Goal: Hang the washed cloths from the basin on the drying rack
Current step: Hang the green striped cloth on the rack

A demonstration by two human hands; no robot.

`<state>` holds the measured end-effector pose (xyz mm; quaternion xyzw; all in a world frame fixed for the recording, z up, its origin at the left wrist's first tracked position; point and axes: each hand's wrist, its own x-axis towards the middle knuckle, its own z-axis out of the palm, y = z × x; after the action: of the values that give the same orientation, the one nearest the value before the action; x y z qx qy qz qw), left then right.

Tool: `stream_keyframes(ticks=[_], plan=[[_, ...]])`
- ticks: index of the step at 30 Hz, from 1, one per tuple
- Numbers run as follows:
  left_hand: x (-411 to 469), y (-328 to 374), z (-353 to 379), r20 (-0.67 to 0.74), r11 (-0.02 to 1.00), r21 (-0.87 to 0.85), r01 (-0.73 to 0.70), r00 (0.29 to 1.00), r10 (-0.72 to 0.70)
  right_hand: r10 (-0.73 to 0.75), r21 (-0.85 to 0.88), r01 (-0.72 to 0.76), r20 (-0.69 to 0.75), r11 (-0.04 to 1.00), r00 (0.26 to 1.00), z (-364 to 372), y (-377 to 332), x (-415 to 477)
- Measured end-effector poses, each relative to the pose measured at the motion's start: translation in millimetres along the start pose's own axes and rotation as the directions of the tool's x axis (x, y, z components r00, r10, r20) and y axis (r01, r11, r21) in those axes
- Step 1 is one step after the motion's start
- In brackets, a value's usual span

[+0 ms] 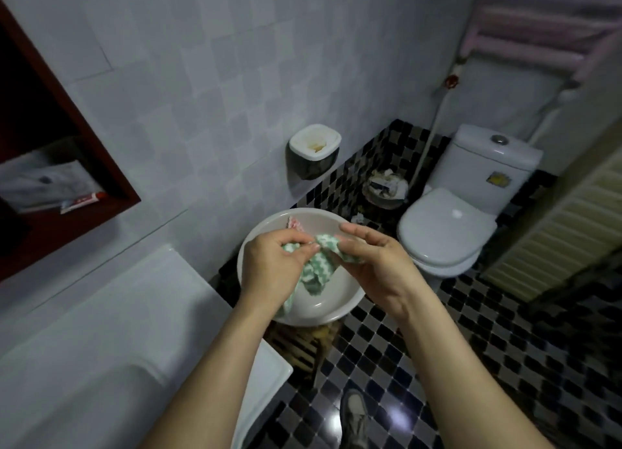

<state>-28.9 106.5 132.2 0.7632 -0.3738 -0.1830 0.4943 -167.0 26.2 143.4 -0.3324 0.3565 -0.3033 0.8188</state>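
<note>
Nearest the camera, 1 grey shoe [353, 415] stands on the black-and-white checked floor, and 2 bare forearms reach forward from the lower edge. The left hand [272, 263] has its fingers curled round a bunched end of a green-and-white zigzag cloth [316, 268], while the right hand [377, 263] pinches the cloth's other edge between thumb and fingers, its forefinger held straighter. The cloth is lifted above the white round basin [323, 302], its loose folds hanging between the hands and down under the left wrist. The basin rests on a wooden slatted stool [303, 344]; 1 pink cloth [294, 225] lies against its far wall. The step in hand looks like opening out the first cloth before hanging it. The next move calls for finding 2 corners, spreading the cloth flat, and carrying it up and to the right, past the white toilet [447, 233], toward the pink barred rack [538, 28] high in the far corner. That rack is blurred and cut off by the frame, so its bars are hard to make out, and whether more cloths lie under the hands cannot be told.
</note>
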Motion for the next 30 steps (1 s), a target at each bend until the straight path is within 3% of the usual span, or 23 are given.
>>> stream_keyframes(ticks=[4, 8, 10, 13, 16, 18, 21, 26, 30], plan=[[-29.9, 26.9, -4.0, -0.049, 0.973, 0.098, -0.208, 0.976, 0.214, -0.077, -0.027, 0.077, 0.007, 0.997, 0.997, -5.0, 0.2, -51.9], [-46.5, 53.5, -2.2, 0.087, 0.986, -0.127, -0.106, 0.989, 0.118, -0.155, -0.242, 0.166, 0.066, 0.956, 0.986, -17.9, -7.4, -102.9], [-57.8, 64.6, 3.2, 0.189, 0.977, -0.195, -0.092, 0.973, 0.129, -0.217, -0.465, 0.223, 0.067, 0.857, 0.974, -23.2, -14.5, -128.0], [-77.4, 76.8, 13.7, 0.298, 0.969, -0.201, -0.142, 0.934, 0.199, -0.324, -0.741, 0.245, 0.038, 0.625, 0.945, -30.4, -23.6, -158.3], [-104.5, 94.0, 24.6, 0.486, 0.966, -0.220, -0.135, 0.844, 0.228, -0.395, -0.689, 0.296, 0.015, 0.662, 0.919, -48.4, -26.5, -198.1], [-126.8, 106.7, 32.7, 0.578, 0.959, -0.213, -0.185, 0.768, 0.276, -0.358, -0.668, 0.321, 0.087, 0.671, 0.930, -63.8, -25.9, -228.4], [-154.3, 118.7, 40.4, 0.598, 0.934, -0.190, -0.303, 0.719, 0.355, -0.382, -0.716, 0.350, 0.125, 0.604, 0.916, -70.9, -16.8, -254.9], [-219.5, 137.7, 56.5, 0.508, 0.847, -0.128, -0.516, 0.700, 0.502, -0.653, -0.699, 0.390, -0.146, 0.600, 0.743, -96.6, 8.8, -309.4], [-260.8, 151.0, 66.4, 0.409, 0.861, -0.282, -0.423, 0.759, 0.507, -0.619, -0.580, 0.354, -0.355, 0.734, 0.701, -119.8, 22.9, -371.2]])
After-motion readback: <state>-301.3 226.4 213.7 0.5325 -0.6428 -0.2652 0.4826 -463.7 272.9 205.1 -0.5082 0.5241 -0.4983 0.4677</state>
